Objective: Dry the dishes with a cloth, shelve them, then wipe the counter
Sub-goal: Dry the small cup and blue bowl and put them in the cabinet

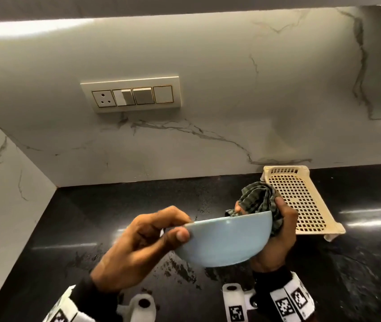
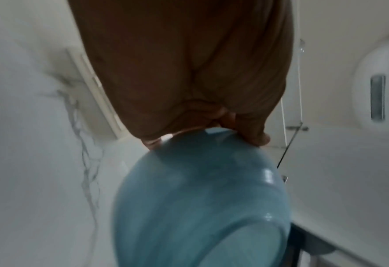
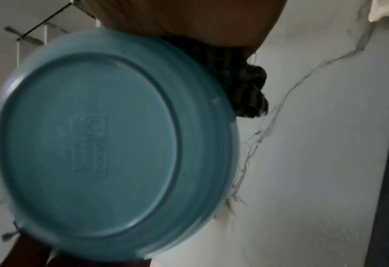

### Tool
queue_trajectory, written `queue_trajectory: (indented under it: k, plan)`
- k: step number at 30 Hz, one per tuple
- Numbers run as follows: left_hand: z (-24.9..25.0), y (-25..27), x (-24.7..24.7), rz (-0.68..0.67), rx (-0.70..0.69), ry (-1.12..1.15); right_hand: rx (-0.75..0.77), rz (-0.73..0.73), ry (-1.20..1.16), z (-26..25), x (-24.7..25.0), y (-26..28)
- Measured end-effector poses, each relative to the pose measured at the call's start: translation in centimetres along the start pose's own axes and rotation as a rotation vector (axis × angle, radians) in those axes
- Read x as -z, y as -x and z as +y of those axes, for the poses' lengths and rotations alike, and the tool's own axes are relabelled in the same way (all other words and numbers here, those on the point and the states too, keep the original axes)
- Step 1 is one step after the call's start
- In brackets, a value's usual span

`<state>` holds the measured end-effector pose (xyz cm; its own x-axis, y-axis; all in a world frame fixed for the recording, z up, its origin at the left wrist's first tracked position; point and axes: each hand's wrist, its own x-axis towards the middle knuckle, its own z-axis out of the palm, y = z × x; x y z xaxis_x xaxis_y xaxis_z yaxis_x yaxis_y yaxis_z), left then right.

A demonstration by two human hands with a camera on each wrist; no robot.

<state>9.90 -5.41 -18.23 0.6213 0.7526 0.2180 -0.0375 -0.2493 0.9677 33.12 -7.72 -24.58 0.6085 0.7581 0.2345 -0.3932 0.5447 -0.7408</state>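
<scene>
Drying step in hand: left hand [image 1: 138, 247] pinched the blue bowl [image 1: 226, 240] by its rim above the tabletop [image 1: 92, 217], right hand [image 1: 280, 231] clamped a checked cloth [image 1: 258, 198] over the opposite rim; next move probably calls for turning the bowl.

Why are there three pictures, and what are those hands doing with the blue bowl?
There is no machine here, just a person wearing small cameras. The big picture comes from a camera on the head, looking down at both hands. The other two come from a camera on each wrist, so they see the bowl very close and blurry. The left hand holds the blue bowl up in the air, its fingers pinching the rim. The right hand grips a dark striped cloth pressed against the bowl's other side, so it looks like wiping. Below is a black counter with wet-looking patches. On it, by the marble wall, lies a cream plastic tray full of little holes.
</scene>
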Motion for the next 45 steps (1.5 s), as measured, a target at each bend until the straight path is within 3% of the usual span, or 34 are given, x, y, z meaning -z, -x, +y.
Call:
queue_trajectory:
  k: [2,3,5,8,13,14,16,17,20,22,24,26,30,32,34,38,40,45]
  plan:
    - [-0.2,-0.3,0.4,0.056,-0.019,-0.049,0.143,-0.166,0.138,0.2,0.0,-0.2]
    - [-0.5,-0.3,0.0,0.093,-0.039,-0.055,0.138,-0.202,0.122,-0.1,-0.6,-0.2]
    - [-0.8,-0.5,-1.5,0.246,-0.037,-0.015,0.182,-0.151,0.193,-0.4,-1.2,0.4]
    - [-1.1,-0.9,-3.2,0.527,-0.008,0.228,0.277,-0.165,0.257,-2.1,-3.2,1.0]
    - [-1.3,-1.7,-2.1,0.658,-0.097,0.339,0.298,-0.291,0.276,-1.6,-3.2,2.4]
    - [-1.5,-2.0,-2.0,0.708,-0.079,0.365,0.308,-0.299,0.283,-1.4,-3.1,2.7]
    - [-1.3,-2.4,-2.1,0.794,0.085,0.461,0.365,-0.308,0.312,-1.3,-3.1,3.0]
    - [-1.1,-2.2,-2.2,0.767,0.206,0.524,0.414,-0.323,0.346,-1.3,-3.3,2.9]
    - [-0.6,-0.8,-2.4,0.474,0.530,0.777,0.568,-0.399,0.477,-1.7,-3.2,1.9]
    - [-1.1,0.1,-1.6,0.415,0.584,0.839,0.537,-0.509,0.572,-2.1,-2.6,1.1]
    - [-2.6,0.5,-0.5,0.483,0.567,0.801,0.385,-0.626,0.708,-2.1,-2.1,1.0]
    - [-4.0,0.5,0.2,0.521,0.538,0.675,0.210,-0.629,0.786,-1.5,-2.0,1.5]
    - [-5.6,0.5,-0.3,0.565,0.454,0.477,-0.024,-0.344,0.746,-0.4,-2.8,1.5]
    - [-5.9,0.5,-1.3,0.547,0.403,0.399,-0.131,-0.321,0.708,0.2,-3.3,1.0]
    - [-6.0,0.2,-2.2,0.541,0.337,0.304,-0.123,-0.410,0.832,1.0,-3.6,1.2]
    - [-6.3,0.0,-3.2,0.477,0.267,0.090,0.034,-0.644,1.347,3.5,-1.6,2.7]
    - [-6.9,0.1,-3.3,0.451,0.267,0.021,0.033,-0.621,1.489,3.7,-0.8,3.0]
    - [-7.2,0.3,-4.0,0.391,0.242,0.013,-0.024,-0.438,1.305,3.6,-0.7,2.9]
